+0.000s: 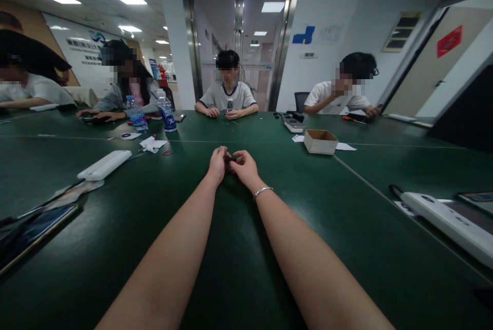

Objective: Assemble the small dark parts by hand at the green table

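Your left hand [217, 166] and right hand [246, 168] hold a small black object [231, 159] between them, its handling apparently unfinished.

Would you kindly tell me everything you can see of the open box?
The box is rectangular and open-topped, with pale outer walls and a browner inside; it looks like cardboard. No lid shows on it. It stands upright on the green table, out to the right of the right hand. White paper shows on both sides of it; whether any lies underneath cannot be told. Its floor is not clear.
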Tool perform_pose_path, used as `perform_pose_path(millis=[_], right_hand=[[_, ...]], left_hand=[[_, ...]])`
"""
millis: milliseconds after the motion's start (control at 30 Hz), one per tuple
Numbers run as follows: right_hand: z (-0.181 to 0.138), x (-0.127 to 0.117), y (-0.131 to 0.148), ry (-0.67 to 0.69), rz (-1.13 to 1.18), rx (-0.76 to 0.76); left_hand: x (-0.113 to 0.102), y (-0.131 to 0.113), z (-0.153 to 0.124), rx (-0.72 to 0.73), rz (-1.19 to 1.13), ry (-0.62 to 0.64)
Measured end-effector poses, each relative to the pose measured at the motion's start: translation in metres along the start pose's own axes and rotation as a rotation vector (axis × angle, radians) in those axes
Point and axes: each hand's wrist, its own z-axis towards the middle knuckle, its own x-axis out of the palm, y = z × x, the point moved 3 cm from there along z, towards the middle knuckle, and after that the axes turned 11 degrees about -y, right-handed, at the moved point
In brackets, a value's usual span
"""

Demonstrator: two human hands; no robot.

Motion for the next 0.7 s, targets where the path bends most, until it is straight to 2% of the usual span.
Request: perform_pose_path(millis=[133,233,367,533,700], right_hand=[[0.009,-0.018,0.001,-0.074,0.069,0.099],[0.014,-0.027,0.001,-0.085,0.166,0.171],[0.015,-0.032,0.004,-0.058,0.300,0.237],[0.012,-0.033,0.006,-0.006,0.373,0.295],[0.013,-0.035,0.003,-0.043,0.375,0.320]], left_hand=[[-0.007,-0.002,0.006,0.304,0.400,0.105],[-0.009,-0.004,0.004,0.399,0.596,0.209],[-0.008,-0.006,0.000,0.420,0.702,0.296],[-0.007,-0.007,-0.002,0.442,0.734,0.299],[-0.007,-0.006,-0.002,0.404,0.692,0.299]])
